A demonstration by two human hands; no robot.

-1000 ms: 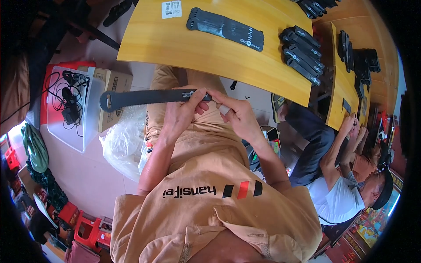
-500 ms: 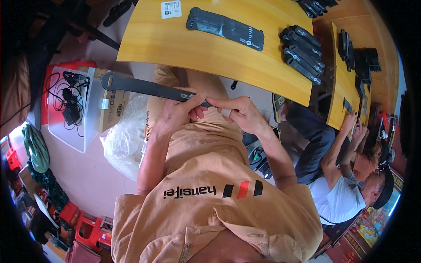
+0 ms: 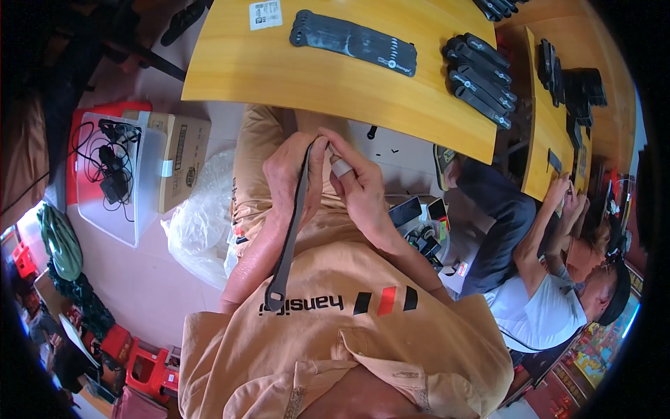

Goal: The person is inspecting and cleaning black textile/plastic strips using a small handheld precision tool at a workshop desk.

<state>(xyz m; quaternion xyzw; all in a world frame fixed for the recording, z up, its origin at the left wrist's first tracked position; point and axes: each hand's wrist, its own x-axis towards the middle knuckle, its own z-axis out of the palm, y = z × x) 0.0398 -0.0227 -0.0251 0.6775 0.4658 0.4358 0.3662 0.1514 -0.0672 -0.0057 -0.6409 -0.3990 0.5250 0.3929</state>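
Over my lap, a long black strap (image 3: 287, 241) hangs from my left hand (image 3: 286, 171), which is closed around its upper part. Its slotted end dangles toward my chest, in front of my tan shirt. My right hand (image 3: 359, 185), with a white wrap (image 3: 340, 167) on one finger, is closed in a pinch at the strap's upper end, fingertips meeting those of the left. The fingers largely hide that upper end. On the yellow table (image 3: 237, 70) beyond, a flat row of black straps (image 3: 352, 43) lies side by side, with bundled black straps (image 3: 480, 80) to its right.
At left stand a clear plastic bin (image 3: 105, 202) with black cables and a cardboard box (image 3: 185, 164), with a clear plastic bag (image 3: 202, 220) nearby. A container of small devices (image 3: 426, 241) is by my right forearm. A co-worker (image 3: 541, 300) sits at right beside another table.
The strap has swung from pointing out to the left to hanging down toward my chest. Both hands have turned upward and drawn closer together at its end.
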